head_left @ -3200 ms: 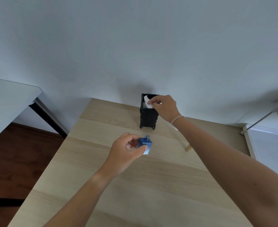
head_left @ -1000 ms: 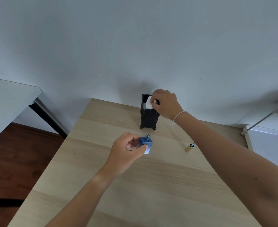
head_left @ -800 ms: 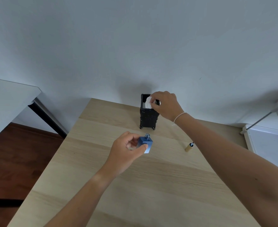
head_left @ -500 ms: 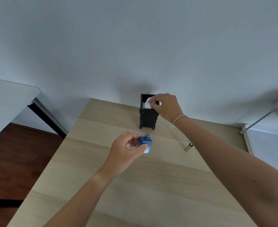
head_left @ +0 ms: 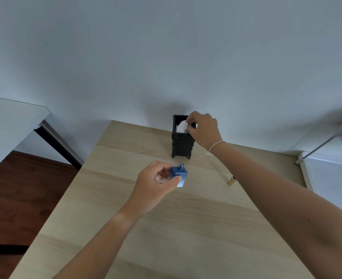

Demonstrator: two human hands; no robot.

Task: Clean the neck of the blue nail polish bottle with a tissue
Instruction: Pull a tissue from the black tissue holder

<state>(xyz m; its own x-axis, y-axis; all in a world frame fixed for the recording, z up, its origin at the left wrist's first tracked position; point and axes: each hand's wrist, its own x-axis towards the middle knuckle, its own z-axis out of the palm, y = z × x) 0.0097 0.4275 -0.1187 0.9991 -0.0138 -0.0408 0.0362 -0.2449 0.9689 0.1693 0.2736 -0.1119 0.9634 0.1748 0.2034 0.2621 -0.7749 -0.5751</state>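
Note:
My left hand grips a square blue nail polish bottle above the middle of the wooden table. The bottle is uncapped, and its threaded neck stands bare on top. Farther back, my right hand reaches into the top of a black box near the wall. Its fingertips pinch a white tissue that sticks out of the box's open top.
The bottle's gold cap with its brush lies on the table to the right, partly behind my right forearm. A white desk stands at the left and a white rack at the right. Dark wooden floor shows at the lower left.
My right hand has stayed at the black box, its fingers shifting on the white tissue. The left hand and the blue bottle have held still.

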